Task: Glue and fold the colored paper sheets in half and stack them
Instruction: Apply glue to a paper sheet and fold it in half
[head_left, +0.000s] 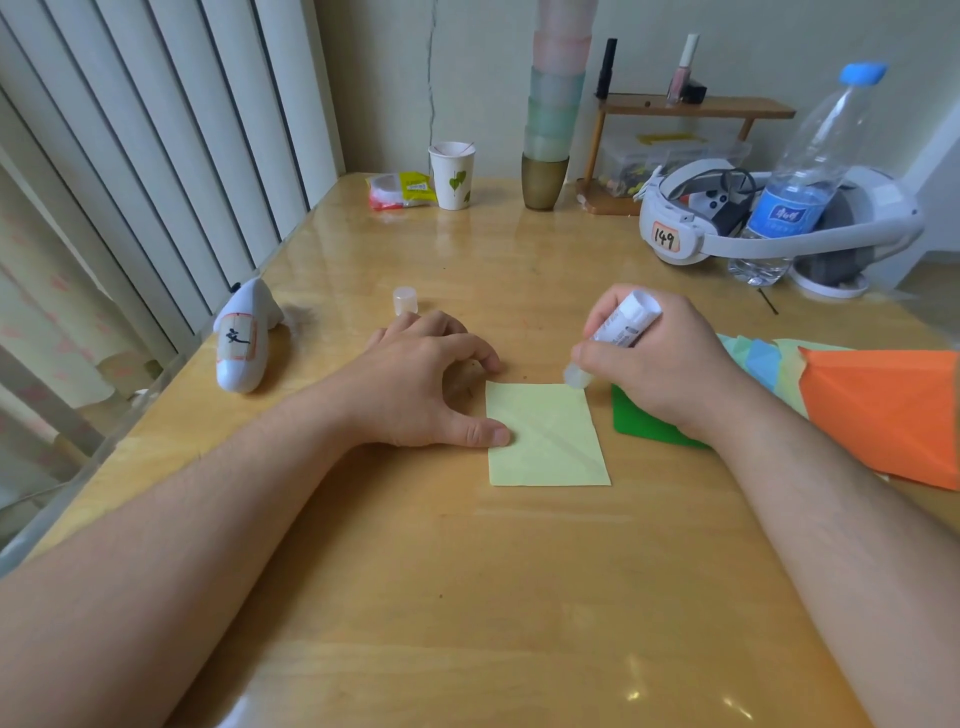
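Right hand (657, 358) grips a white plastic glue stick (618, 330), tip down on the far right corner of a pale yellow square paper sheet (548, 441). Left hand (421, 379) has fingers loosely spread, thumb pressing the sheet's left edge onto the glossy wooden surface (467, 597). A dark green folded paper (641, 421) lies under the right hand's heel; an orange paper sheet (883, 410) and pastel sheets lie right of that wrist. A clear glue cap (405, 300) stands just beyond the left hand's fingers.

pale yellow sheet (548, 434), dark green sheet (641, 423), orange sheet (883, 410)
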